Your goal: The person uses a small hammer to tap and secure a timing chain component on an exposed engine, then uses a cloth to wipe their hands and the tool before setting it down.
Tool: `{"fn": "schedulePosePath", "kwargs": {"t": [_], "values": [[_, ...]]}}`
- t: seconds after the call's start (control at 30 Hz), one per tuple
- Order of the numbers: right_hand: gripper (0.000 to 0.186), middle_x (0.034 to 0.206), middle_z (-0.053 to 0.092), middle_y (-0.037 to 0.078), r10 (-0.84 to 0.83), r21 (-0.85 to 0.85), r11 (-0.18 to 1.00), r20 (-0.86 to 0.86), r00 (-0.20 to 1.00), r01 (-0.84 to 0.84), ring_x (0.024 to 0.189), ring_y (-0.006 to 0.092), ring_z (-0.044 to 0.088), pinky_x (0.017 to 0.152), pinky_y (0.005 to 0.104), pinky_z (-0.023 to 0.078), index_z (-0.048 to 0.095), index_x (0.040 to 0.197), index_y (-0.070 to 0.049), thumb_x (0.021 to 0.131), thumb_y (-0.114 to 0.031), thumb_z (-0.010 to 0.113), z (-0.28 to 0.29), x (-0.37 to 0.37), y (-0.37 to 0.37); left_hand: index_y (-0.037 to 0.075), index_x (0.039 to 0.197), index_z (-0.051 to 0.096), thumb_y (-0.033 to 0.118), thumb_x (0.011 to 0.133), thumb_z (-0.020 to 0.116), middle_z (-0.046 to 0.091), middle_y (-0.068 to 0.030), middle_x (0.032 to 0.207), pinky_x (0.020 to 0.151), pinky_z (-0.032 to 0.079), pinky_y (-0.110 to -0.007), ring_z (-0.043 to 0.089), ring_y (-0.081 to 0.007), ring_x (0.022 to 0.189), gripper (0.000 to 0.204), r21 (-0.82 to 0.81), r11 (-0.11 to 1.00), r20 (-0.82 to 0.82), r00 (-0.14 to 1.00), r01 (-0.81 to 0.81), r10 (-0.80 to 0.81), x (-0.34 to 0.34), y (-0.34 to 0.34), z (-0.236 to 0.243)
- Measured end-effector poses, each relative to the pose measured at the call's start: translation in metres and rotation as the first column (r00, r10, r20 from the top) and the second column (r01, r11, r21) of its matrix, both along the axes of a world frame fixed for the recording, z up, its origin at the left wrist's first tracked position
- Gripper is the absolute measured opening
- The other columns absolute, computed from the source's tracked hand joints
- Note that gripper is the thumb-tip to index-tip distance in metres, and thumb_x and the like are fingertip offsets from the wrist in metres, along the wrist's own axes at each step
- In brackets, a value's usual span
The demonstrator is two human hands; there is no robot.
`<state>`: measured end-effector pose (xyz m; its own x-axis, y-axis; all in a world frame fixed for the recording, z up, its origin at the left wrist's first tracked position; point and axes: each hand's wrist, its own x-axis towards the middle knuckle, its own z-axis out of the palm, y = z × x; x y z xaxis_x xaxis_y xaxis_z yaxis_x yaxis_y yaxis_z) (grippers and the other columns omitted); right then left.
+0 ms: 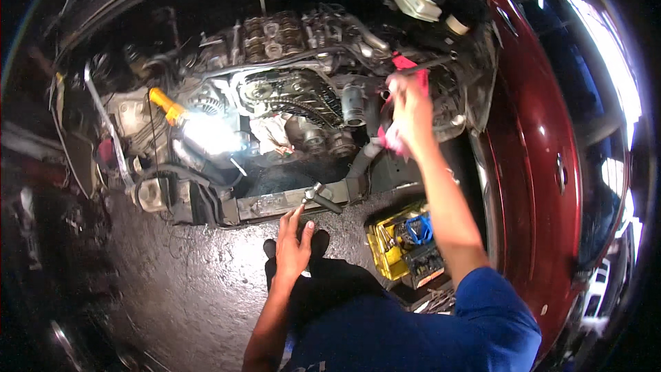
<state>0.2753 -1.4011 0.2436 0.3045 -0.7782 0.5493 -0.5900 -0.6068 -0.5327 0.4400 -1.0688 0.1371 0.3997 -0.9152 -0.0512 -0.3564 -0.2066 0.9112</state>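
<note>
My right hand (411, 107) is closed on a red rag (416, 69) at the right of an open engine bay, beside a grey cylindrical housing (352, 105). My left hand (295, 248) has its fingers apart below the front crossmember (265, 208), its fingertips close to a ratchet-like tool (323, 200) lying there; whether they touch it I cannot tell. An exposed timing chain (289, 103) sits in the middle, with a crumpled pale cloth (272, 131) under it. A lit yellow work lamp (165, 103) glares at the left.
A yellow toolbox (382, 248) with several tools and a blue item sits on the wet-looking floor (172, 269) at lower right. A dark red car (523, 165) stands along the right side. A long metal bar (103, 117) is at the left of the bay.
</note>
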Motion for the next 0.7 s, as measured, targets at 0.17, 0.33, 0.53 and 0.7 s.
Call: {"fn": "schedulePosePath", "kwargs": {"t": [0.17,0.33,0.53,0.7], "values": [[0.021,0.111,0.072,0.016,-0.134,-0.158,0.985,-0.396,0.909,0.077,0.103,0.0402,0.069,0.083,0.0507,0.055,0.066,0.116,-0.014,0.098,-0.017,0.058,0.030,0.022,-0.173,0.005,0.144,0.056,0.020,0.103,0.063,0.065,-0.0189,0.121,0.098,0.051,-0.041,0.067,-0.0326,0.110,0.044,-0.080,0.994,-0.019,0.997,-0.074,0.073,0.000,-0.050,0.011],[0.035,0.103,0.074,0.022,-0.232,-0.188,0.971,-0.582,0.779,0.149,0.100,0.0441,0.070,0.083,0.0544,0.055,0.063,0.129,-0.019,0.095,-0.023,0.058,-0.013,0.061,-0.225,0.000,0.143,0.052,0.016,0.099,0.067,0.063,-0.0225,0.122,0.097,0.050,-0.046,0.062,-0.0403,0.113,0.049,-0.354,0.920,0.093,0.972,-0.170,0.216,0.026,-0.120,0.020],[0.038,0.103,0.074,0.024,-0.281,-0.224,0.957,-0.568,0.774,0.184,0.099,0.0455,0.070,0.084,0.0560,0.055,0.061,0.133,-0.014,0.099,-0.030,0.053,-0.028,0.064,-0.221,0.003,0.153,0.043,0.019,0.101,0.065,0.061,-0.0266,0.127,0.103,0.047,-0.047,0.059,-0.0434,0.120,0.059,-0.105,0.961,-0.203,0.951,-0.256,0.231,0.066,-0.165,0.039],[0.042,0.111,0.073,0.026,-0.355,-0.168,0.933,-0.579,0.734,0.319,0.108,0.0472,0.068,0.093,0.0544,0.054,0.067,0.129,-0.013,0.098,-0.035,0.049,-0.024,0.067,-0.238,0.006,0.158,0.038,0.022,0.102,0.062,0.052,-0.0319,0.145,0.114,0.035,-0.057,0.048,-0.0568,0.129,0.063,-0.299,0.894,-0.077,0.943,-0.333,0.325,0.073,-0.198,0.002]]}}
